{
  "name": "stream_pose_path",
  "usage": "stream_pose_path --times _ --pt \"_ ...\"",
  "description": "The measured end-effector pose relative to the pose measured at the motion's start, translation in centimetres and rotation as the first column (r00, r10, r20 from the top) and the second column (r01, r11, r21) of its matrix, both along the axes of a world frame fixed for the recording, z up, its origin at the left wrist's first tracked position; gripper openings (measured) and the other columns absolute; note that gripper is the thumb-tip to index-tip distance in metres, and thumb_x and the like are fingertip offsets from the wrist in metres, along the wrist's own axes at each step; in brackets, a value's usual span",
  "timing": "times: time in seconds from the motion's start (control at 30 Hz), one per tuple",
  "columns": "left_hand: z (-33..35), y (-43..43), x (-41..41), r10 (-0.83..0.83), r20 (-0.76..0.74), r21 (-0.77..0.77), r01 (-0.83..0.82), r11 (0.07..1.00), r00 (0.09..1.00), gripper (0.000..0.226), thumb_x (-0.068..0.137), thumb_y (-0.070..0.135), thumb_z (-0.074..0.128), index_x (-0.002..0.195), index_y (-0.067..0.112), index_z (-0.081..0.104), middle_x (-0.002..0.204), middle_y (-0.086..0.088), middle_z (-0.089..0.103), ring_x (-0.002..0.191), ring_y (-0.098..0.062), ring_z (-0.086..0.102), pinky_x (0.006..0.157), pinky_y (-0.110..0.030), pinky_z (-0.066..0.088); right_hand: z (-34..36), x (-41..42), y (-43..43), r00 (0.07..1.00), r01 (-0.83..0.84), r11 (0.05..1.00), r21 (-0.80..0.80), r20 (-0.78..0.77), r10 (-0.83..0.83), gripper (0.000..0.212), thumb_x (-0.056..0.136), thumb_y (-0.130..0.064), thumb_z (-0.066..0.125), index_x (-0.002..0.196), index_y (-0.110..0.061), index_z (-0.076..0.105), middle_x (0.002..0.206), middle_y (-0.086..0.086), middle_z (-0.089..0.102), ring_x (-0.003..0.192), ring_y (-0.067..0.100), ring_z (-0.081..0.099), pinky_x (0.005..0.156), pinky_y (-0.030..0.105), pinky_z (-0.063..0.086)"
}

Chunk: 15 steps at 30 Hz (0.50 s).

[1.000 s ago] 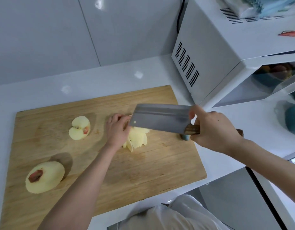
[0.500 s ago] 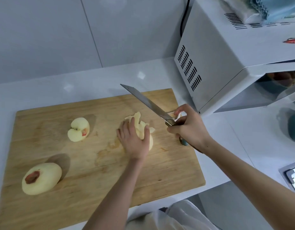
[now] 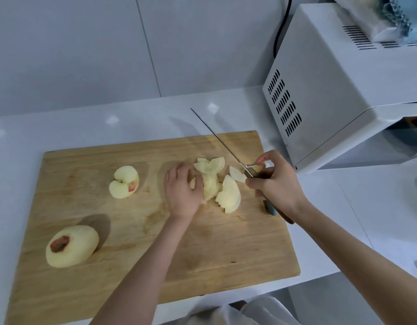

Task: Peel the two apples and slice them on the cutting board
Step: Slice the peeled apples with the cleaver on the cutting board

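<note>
Head view:
- Rectangular light wooden cutting board (image 3: 202, 249) lies on a white countertop (image 3: 109, 127).
- Pile of pale peeled apple slices (image 3: 228, 195) sits on the right-centre of the board, fanned out and overlapping.
- Left hand (image 3: 182, 191) is palm down on the board, touching the left side of the pile. Its fingers lie close together, only lightly bent, against the slices, with no pinch.
- Right hand (image 3: 276, 184) grips the steel cleaver (image 3: 219, 139) at the wooden handle, just right of the pile. The fingers are curled round the handle and the forefinger is raised by the blade heel.
- The blade is seen nearly edge-on, tilted up, its tip pointing toward the back wall and off the board.
- One loose thin slice (image 3: 236, 175) is at the blade heel; can't tell if it's stuck to the steel.
- Peeled apple chunk with exposed core (image 3: 124, 182) sits left of the left hand, apart from it.
- Whole peeled yellowish apple with a red patch at one end (image 3: 71, 246) is on the front-left corner of the board, well apart from the rest.
- A blue-grey object (image 3: 270, 208) pokes out below the right hand; can't tell what it is.
- White microwave (image 3: 331, 90) stands on the counter, right of the board.
</note>
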<state>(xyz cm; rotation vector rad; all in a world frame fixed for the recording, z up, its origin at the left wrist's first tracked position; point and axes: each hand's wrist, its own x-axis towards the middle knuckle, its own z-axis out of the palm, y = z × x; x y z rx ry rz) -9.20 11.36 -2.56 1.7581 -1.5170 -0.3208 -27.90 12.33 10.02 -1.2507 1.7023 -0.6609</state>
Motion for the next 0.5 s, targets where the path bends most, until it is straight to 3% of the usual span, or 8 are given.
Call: stream_pose_path --times 0.1,0.2,0.27,0.33,0.4,0.5 --pt "1.0 0.7 5.6 0.205 0.111 0.015 -0.207 0.978 0.973 0.031 0.074 0.024 0.058 0.096 0.005 0.069 0.102 -0.015 0.065 0.091 -0.036 0.059 0.081 -0.041 0.047 0.0 1.5 0.4 0.997 -0.074 0.997 0.033 0.014 0.074 0.033 0.075 -0.006 0.067 0.101 -0.02 0.051 0.066 0.007 0.064 0.048 0.014 0.057 0.055 0.029 0.047" --pt "2.7 1.2 10.5 0.36 0.197 0.136 -0.389 0.911 0.912 0.046 0.069 0.023 0.067 0.112 0.006 0.063 0.111 -0.022 0.061 0.103 -0.04 0.054 0.089 -0.043 0.039 -0.2 3.4 0.9 0.986 -0.167 0.984 0.065 0.011 0.167 0.027 0.081 -0.012 0.067 0.102 -0.019 0.052 0.066 0.008 0.065 0.042 0.007 0.053 0.046 0.013 0.042" --pt "3.6 1.2 12.6 0.318 0.17 0.342 -0.359 0.868 0.933 0.065 0.069 0.021 0.077 0.128 0.008 0.052 0.124 -0.021 0.055 0.118 -0.037 0.046 0.096 -0.041 0.035 -0.6 4.8 1.2 0.975 -0.22 0.97 0.1 0.058 0.215 0.028 0.081 -0.019 0.07 0.102 -0.018 0.052 0.066 0.01 0.063 0.043 0.011 0.052 0.046 0.017 0.042" --pt "3.7 1.0 13.8 0.23 0.058 0.5 -0.227 0.835 0.972 0.085 0.066 0.023 0.084 0.138 0.011 0.041 0.129 -0.016 0.052 0.122 -0.034 0.045 0.097 -0.039 0.036 -1.4 6.0 1.7 0.963 -0.268 0.955 0.127 0.072 0.261 0.031 0.079 -0.028 0.073 0.103 -0.02 0.053 0.064 0.009 0.061 0.043 0.016 0.052 0.047 0.025 0.044" --pt "3.3 1.0 13.8 0.175 -0.041 0.527 -0.128 0.84 0.984 0.091 0.065 0.022 0.087 0.14 0.009 0.037 0.132 -0.013 0.051 0.121 -0.032 0.048 0.094 -0.035 0.038 -2.0 6.8 2.2 0.953 -0.302 0.944 0.132 0.065 0.296 0.029 0.081 -0.033 0.071 0.102 -0.021 0.055 0.059 0.007 0.06 0.041 0.016 0.052 0.046 0.026 0.044" --pt "3.0 1.1 13.5 0.287 -0.145 0.468 -0.189 0.863 0.947 0.072 0.071 0.013 0.081 0.133 0.005 0.045 0.127 -0.011 0.056 0.115 -0.029 0.054 0.083 -0.028 0.039 -2.1 7.6 2.9 0.941 -0.334 0.937 0.108 0.099 0.324 0.014 0.088 -0.03 0.062 0.091 -0.017 0.058 0.054 0.007 0.056 0.038 0.015 0.049 0.045 0.024 0.043"
